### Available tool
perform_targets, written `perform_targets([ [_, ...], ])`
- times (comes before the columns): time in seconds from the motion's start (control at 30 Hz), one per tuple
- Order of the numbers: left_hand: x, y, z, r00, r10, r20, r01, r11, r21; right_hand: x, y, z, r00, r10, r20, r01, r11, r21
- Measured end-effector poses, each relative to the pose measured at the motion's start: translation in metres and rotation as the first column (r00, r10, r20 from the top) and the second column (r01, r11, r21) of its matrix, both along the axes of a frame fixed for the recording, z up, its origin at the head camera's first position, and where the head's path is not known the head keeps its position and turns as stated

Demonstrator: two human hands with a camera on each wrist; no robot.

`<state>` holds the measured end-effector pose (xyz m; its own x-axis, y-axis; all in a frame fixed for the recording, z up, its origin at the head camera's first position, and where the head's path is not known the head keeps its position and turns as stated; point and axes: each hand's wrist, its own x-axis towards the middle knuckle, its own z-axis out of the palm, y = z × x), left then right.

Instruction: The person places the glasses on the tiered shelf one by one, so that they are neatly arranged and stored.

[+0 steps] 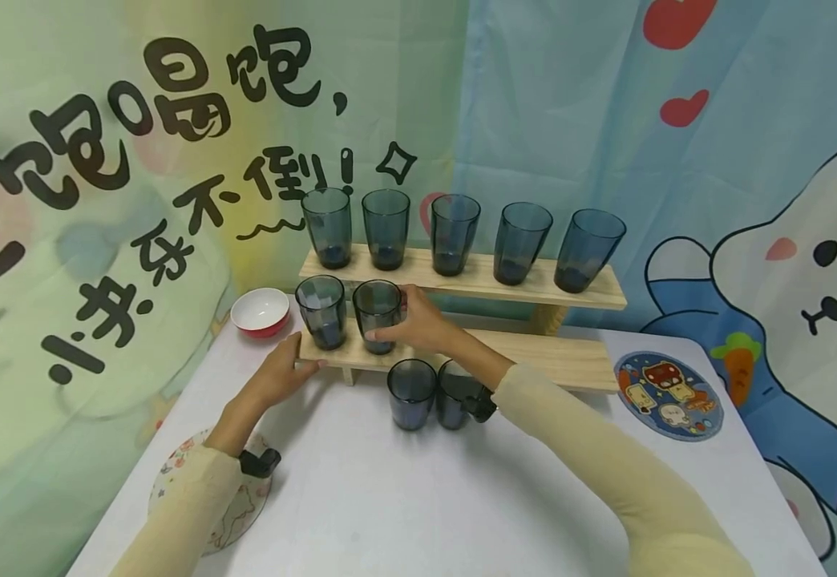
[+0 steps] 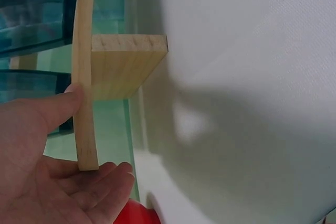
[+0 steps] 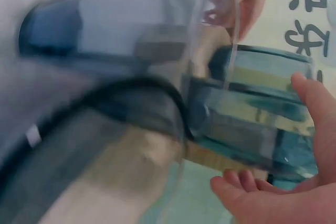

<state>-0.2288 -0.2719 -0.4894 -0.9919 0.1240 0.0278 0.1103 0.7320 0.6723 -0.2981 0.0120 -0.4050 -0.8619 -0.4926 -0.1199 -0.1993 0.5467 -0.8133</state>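
My right hand (image 1: 424,324) holds a blue-tinted drinking glass (image 1: 375,308) standing on the lower wooden shelf (image 1: 534,357), thumb in front and fingers at its far right side. In the right wrist view the thumb and fingers lie on either side of this glass (image 3: 241,124). Left of it on the same board stands another glass (image 1: 323,316). My left hand (image 1: 277,381) grips the left end of the lower board; the left wrist view shows the thumb on the board's (image 2: 84,129) upper face and fingers around its end. Two glasses (image 1: 411,397) stand on the table before the shelf.
Several matching glasses (image 1: 454,236) line the upper shelf board (image 1: 418,268). A red-and-white bowl (image 1: 260,312) sits left of the stand. A round patterned mat (image 1: 669,397) lies at the right, and a patterned plate (image 1: 245,513) is partly under my left forearm.
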Motion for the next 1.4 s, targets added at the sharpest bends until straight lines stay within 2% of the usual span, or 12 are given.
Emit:
perform_targets([
  [0.13, 0.0, 0.0, -0.001, 1.0, -0.005, -0.012, 0.005, 1.0, -0.006, 0.003, 0.02, 0.012, 1.0, 0.013, 0.012, -0.013, 0.999, 0.032],
  [0.27, 0.002, -0.001, -0.003, 1.0, -0.004, -0.003, 0.004, 1.0, -0.015, 0.008, 0.048, 0.022, 1.0, -0.016, -0.016, 0.016, 1.0, 0.009],
  [0.4, 0.002, -0.002, -0.003, 1.0, 0.003, 0.005, -0.003, 1.0, -0.012, 0.016, 0.08, 0.023, 0.992, -0.099, -0.074, 0.097, 0.995, -0.037],
  [0.5, 0.002, -0.002, -0.003, 1.0, 0.0, 0.011, 0.0, 1.0, -0.001, 0.027, 0.103, 0.017, 0.98, -0.16, -0.122, 0.155, 0.987, -0.05],
  [0.7, 0.001, -0.001, -0.004, 1.0, 0.0, 0.018, 0.0, 1.0, 0.007, 0.055, 0.135, -0.011, 0.939, -0.284, -0.192, 0.256, 0.954, -0.16],
  [0.83, 0.001, 0.0, -0.001, 1.0, -0.003, 0.014, 0.003, 1.0, -0.007, 0.075, 0.142, -0.037, 0.916, -0.367, -0.166, 0.327, 0.918, -0.223],
  [0.9, 0.002, 0.0, 0.0, 1.0, 0.001, 0.015, -0.001, 1.0, -0.012, 0.085, 0.142, -0.05, 0.916, -0.376, -0.141, 0.336, 0.91, -0.243],
  [0.97, 0.002, 0.0, 0.001, 1.0, 0.003, 0.019, -0.003, 1.0, -0.013, 0.093, 0.141, -0.064, 0.925, -0.358, -0.125, 0.315, 0.91, -0.269],
  [1.1, 0.002, 0.0, 0.0, 1.0, -0.001, 0.023, 0.001, 1.0, -0.007, 0.106, 0.137, -0.087, 0.944, -0.303, -0.128, 0.265, 0.931, -0.249],
  [1.27, 0.001, 0.0, -0.001, 1.0, 0.007, 0.021, -0.007, 1.0, -0.002, 0.112, 0.127, -0.106, 0.95, -0.273, -0.149, 0.241, 0.95, -0.201],
  [1.4, 0.0, 0.001, -0.003, 1.0, 0.006, 0.026, -0.006, 1.0, -0.009, 0.111, 0.12, -0.114, 0.938, -0.293, -0.185, 0.249, 0.941, -0.228],
])
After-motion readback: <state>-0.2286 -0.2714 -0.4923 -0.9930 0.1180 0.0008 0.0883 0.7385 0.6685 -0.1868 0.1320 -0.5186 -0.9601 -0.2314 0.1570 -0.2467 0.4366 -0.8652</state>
